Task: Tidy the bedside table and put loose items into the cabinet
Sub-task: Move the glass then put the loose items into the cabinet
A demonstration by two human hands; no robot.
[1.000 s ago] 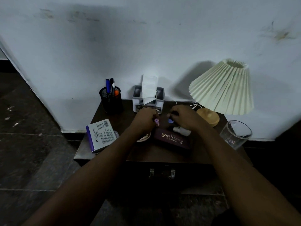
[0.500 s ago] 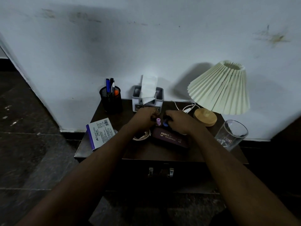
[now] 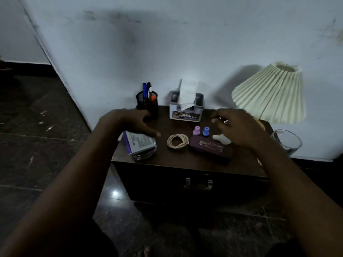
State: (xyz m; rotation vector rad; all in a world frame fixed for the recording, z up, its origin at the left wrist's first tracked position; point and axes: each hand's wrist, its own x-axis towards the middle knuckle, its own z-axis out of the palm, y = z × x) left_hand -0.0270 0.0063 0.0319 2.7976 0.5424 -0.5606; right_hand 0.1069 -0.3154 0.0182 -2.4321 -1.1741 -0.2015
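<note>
Left hand (image 3: 130, 123) and right hand (image 3: 237, 127) hover apart, fingers loosely spread, holding nothing. A white-and-purple cardboard box (image 3: 138, 143) sits at the dark wooden bedside table's (image 3: 176, 161) left edge, a clear glass tumbler (image 3: 285, 141) at its right.

Left hand (image 3: 128, 121) raised, fingers (image 3: 151, 133) loosely spread, right hand (image 3: 239, 127) likewise, seemingly holding nothing

One wide-angle camera worn on the head is looking forward and down, facing the white wall (image 3: 167, 52) in the upper half, with the dark surface (image 3: 194, 161) lying close at frame centre. The left forearm (image 3: 74, 182) and right forearm (image 3: 297, 191) are crossing the frame from the lower corners; floor (image 3: 37, 145) is showing at left.
</note>
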